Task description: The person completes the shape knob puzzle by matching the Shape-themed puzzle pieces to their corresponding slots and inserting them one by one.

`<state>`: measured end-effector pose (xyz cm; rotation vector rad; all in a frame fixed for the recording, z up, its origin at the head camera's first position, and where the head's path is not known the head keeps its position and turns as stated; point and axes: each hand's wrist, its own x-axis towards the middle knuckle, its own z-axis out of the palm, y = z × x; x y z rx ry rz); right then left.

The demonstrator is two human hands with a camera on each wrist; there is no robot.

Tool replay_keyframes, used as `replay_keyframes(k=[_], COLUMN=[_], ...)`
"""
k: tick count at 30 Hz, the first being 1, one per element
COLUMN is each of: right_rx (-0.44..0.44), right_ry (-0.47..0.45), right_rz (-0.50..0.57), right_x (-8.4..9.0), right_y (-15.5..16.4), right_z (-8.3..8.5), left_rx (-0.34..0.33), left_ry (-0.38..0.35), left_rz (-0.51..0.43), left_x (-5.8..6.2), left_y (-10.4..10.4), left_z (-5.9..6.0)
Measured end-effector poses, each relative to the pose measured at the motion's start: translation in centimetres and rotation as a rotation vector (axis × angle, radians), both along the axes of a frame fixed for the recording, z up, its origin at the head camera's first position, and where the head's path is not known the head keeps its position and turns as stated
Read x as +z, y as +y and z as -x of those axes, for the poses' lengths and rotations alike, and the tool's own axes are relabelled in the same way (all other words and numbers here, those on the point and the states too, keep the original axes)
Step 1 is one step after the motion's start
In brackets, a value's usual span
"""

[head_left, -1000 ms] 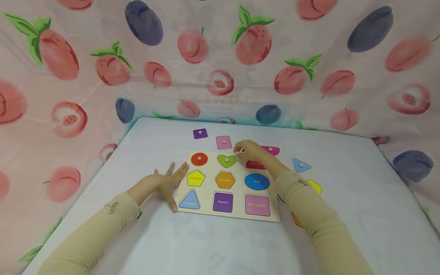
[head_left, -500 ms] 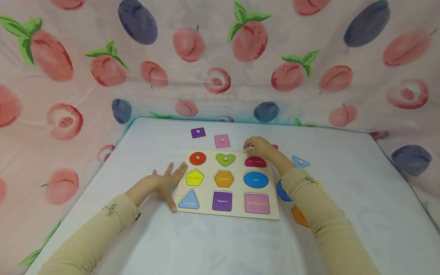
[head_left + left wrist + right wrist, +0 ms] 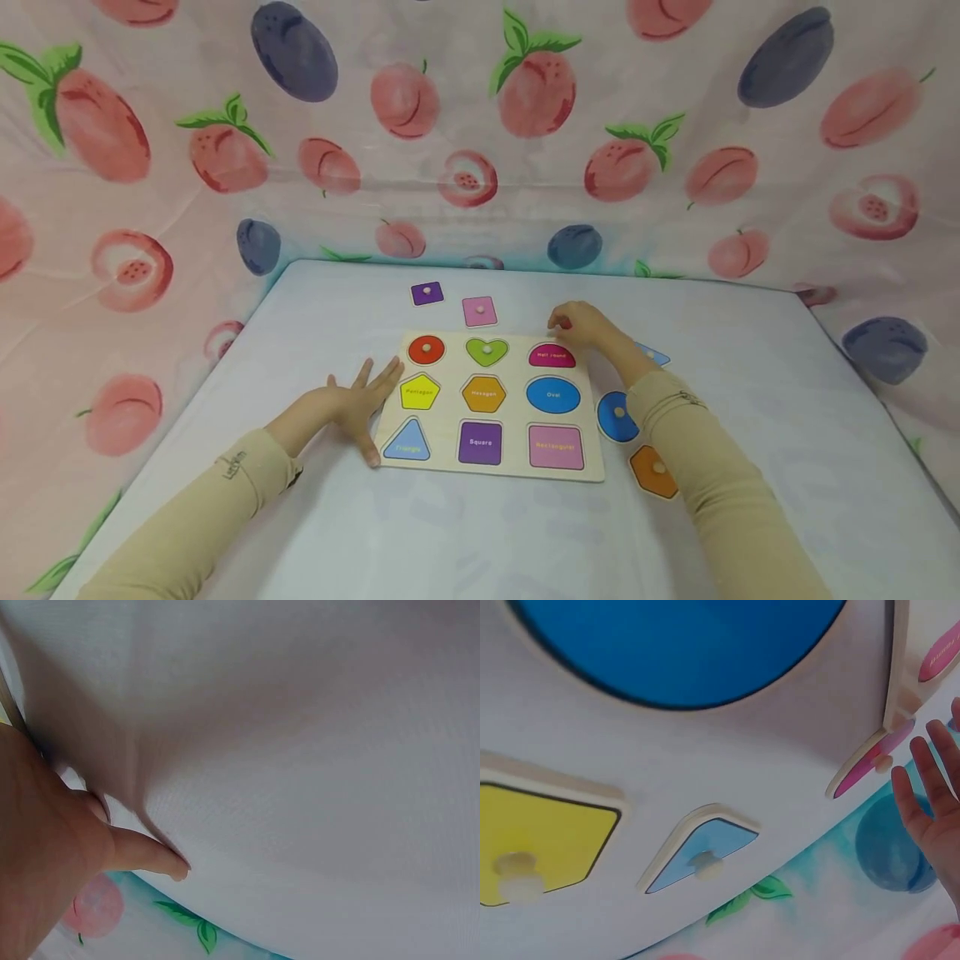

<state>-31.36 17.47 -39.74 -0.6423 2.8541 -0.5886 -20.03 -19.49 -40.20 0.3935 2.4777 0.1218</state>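
Backdrop cloth (image 3: 465, 125), printed with peaches and dark blue plums, fills the upper half and both sides of the head frame. White-covered counter (image 3: 420, 533) occupies the lower half. Puzzle board (image 3: 442, 425), flat on the counter, centre of frame and a little below; printed shapes in three rows of three, several with labels.

Beige sleeves enter from lower left and lower right. Left hand (image 3: 358, 406), left of centre: fingers spread, at the board's left edge, thumb by its lower-left corner. Right hand (image 3: 583, 323), right of centre, at the board's upper-right corner: fingers loosely bent in head view, parted in right-wrist view, no piece seen between them. Contact with the nearby magenta half-round piece (image 3: 862, 769): cannot tell.

Remaining knobbed pieces. Orange hexagon (image 3: 651, 479) and blue rounded piece (image 3: 612, 422): right of the board, lower right of frame, the blue just beside the edge. Yellow piece (image 3: 547, 840): lower left of right-wrist view. Red circle (image 3: 417, 354) and green heart (image 3: 487, 357): on the board's top row, left and middle. Pink piece (image 3: 480, 315) and purple piece (image 3: 427, 296): beyond the board's far edge, above frame centre. Light-blue triangle (image 3: 655, 356): partly behind the right sleeve.
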Motion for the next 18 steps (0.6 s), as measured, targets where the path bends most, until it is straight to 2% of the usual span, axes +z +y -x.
replay_keyframes(k=[12,18], right_rx=[-0.076,-0.124], right_ry=[-0.013,-0.026], right_rz=[0.079,0.084], right_x=[0.2,-0.1], right_y=[2.4,3.4], right_z=[0.5,0.5], left_rx=[-0.001,-0.003], left_ry=[0.002,0.0], left_rz=[-0.023,-0.022], left_x=[0.0,-0.1], left_y=[-0.1,-0.1], left_z=[0.1,-0.1])
